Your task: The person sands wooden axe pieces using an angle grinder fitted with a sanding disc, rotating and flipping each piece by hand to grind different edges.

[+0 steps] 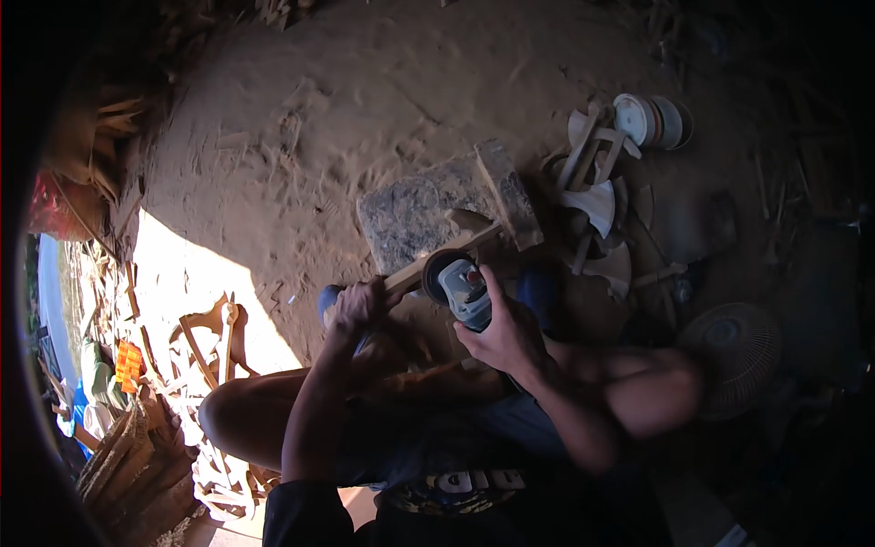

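My left hand is closed around the near end of a long wooden piece, which slants up to the right. Its far end rests by a rough wooden bar on a worn, flat block. In my right hand is an angle grinder, gripped by its body with the forefinger stretched along it. The grinder's dark round disc lies against or just over the wood; I cannot tell whether they touch.
Several pale, blade-shaped wooden pieces are heaped on the right, beside a whitish round container. A round fan grille is near my right knee. Wood scraps lie in sunlight on the left. Dusty ground surrounds the block.
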A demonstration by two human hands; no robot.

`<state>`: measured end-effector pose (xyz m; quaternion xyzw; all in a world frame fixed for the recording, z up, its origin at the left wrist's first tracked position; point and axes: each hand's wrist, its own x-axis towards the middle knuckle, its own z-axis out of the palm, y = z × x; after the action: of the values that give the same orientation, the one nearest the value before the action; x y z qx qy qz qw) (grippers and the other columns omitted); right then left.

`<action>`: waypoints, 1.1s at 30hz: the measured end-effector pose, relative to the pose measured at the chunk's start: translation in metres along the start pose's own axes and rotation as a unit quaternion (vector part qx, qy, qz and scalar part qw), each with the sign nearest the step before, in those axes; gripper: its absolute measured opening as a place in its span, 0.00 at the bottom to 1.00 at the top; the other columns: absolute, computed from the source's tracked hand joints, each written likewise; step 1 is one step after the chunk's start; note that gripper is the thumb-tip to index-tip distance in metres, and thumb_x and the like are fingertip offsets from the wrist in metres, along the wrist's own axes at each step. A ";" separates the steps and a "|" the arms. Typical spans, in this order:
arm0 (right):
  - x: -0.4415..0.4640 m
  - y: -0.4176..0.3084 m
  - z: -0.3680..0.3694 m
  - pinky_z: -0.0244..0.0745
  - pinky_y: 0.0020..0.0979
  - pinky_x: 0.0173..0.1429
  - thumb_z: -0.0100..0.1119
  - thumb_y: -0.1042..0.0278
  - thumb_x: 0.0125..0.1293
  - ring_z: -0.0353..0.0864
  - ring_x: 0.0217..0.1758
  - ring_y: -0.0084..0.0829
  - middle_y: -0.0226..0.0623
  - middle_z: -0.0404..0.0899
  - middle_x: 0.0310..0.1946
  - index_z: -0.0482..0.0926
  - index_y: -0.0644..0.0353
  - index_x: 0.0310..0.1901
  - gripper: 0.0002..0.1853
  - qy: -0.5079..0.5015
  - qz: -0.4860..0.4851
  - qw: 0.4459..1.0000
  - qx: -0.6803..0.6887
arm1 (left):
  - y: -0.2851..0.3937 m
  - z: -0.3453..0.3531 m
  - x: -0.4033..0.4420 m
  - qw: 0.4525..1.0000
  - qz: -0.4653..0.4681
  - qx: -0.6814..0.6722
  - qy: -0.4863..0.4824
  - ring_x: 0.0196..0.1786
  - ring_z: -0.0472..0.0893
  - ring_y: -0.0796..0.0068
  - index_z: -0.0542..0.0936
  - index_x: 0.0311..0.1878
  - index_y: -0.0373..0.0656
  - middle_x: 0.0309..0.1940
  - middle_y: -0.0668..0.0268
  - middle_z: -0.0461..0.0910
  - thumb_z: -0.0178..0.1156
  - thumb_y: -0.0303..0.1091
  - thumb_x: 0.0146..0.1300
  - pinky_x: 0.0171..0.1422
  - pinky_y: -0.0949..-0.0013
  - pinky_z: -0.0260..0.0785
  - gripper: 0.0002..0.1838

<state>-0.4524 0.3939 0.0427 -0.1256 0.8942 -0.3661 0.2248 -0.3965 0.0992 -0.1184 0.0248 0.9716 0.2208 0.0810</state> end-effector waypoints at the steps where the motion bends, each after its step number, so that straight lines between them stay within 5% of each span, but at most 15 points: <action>1: 0.000 -0.001 0.000 0.79 0.51 0.57 0.72 0.59 0.57 0.84 0.52 0.60 0.61 0.82 0.52 0.55 0.60 0.76 0.48 -0.003 0.000 1.000 0.004 | 0.003 -0.003 0.000 1.000 -0.013 0.003 -0.013 0.29 0.83 0.43 0.79 0.43 0.43 0.23 0.53 0.82 0.67 0.57 0.64 0.34 0.46 0.74 0.24; 11: -0.002 -0.011 0.001 0.80 0.52 0.55 0.72 0.60 0.57 0.85 0.50 0.61 0.61 0.82 0.52 0.56 0.62 0.76 0.48 -0.052 0.005 0.999 0.015 | 0.010 -0.012 0.007 0.996 -0.064 0.015 -0.064 0.32 0.85 0.47 0.80 0.45 0.44 0.26 0.54 0.85 0.66 0.60 0.64 0.36 0.48 0.76 0.26; 17: -0.010 0.018 0.000 0.81 0.50 0.54 0.71 0.59 0.58 0.85 0.50 0.60 0.60 0.83 0.49 0.56 0.62 0.76 0.48 0.081 -0.033 0.995 0.039 | 0.006 -0.007 0.005 0.999 -0.021 0.020 -0.022 0.27 0.84 0.46 0.79 0.43 0.44 0.22 0.54 0.83 0.67 0.59 0.63 0.29 0.48 0.75 0.25; 33: -0.010 0.034 -0.011 0.80 0.49 0.54 0.71 0.56 0.58 0.86 0.48 0.58 0.61 0.84 0.47 0.55 0.62 0.77 0.49 0.111 0.001 0.994 0.025 | -0.004 0.001 0.003 0.999 0.009 0.052 0.015 0.25 0.83 0.50 0.79 0.44 0.46 0.22 0.58 0.82 0.69 0.59 0.62 0.28 0.50 0.73 0.25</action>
<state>-0.4515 0.4284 0.0288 -0.0781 0.9041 -0.4002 0.1279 -0.3995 0.0964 -0.1219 0.0346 0.9826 0.1714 0.0629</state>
